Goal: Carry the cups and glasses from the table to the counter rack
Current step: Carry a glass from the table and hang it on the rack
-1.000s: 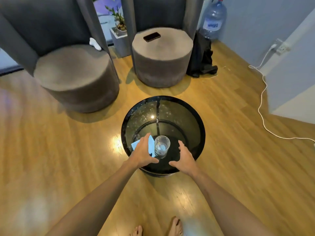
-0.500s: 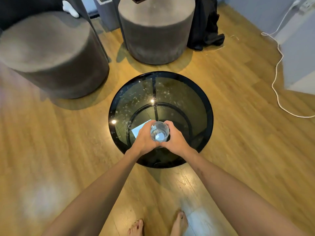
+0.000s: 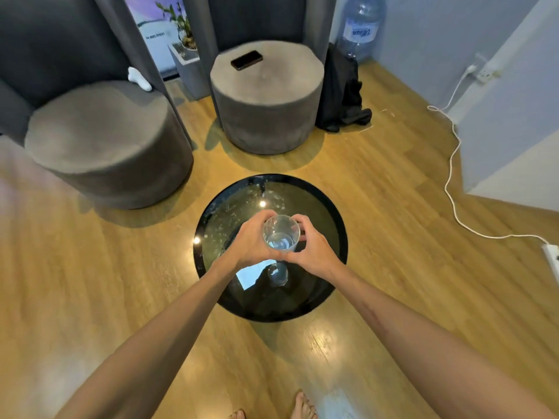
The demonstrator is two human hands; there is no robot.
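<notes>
I have both hands on the glass [image 3: 281, 235]. My left grip [image 3: 252, 241] is curled round its left side and my right grip [image 3: 314, 247] is curled round its right side, fingertips meeting over the far rim, so the glass sits upright between the two palms. It is clear, open end up, and looks lifted off the desk [image 3: 332, 213]: its reflection shows on the dark glass top just below the grips, nearer me. A pale blue sheet [image 3: 251, 272] lies flat on the desk under my left wrist, beside that reflection.

The desk is round, black-rimmed, directly beneath the grips. Beyond the grips stand two grey round stools: one [image 3: 266, 98] straight ahead with a dark phone [image 3: 246, 59] lying on top, the other [image 3: 102, 140] off to the left. A water bottle [image 3: 360, 28] stands far ahead to the right, and a white cable [image 3: 450, 164] trails over the wood floor on the right. My bare toes [image 3: 304, 405] show at the bottom edge.
</notes>
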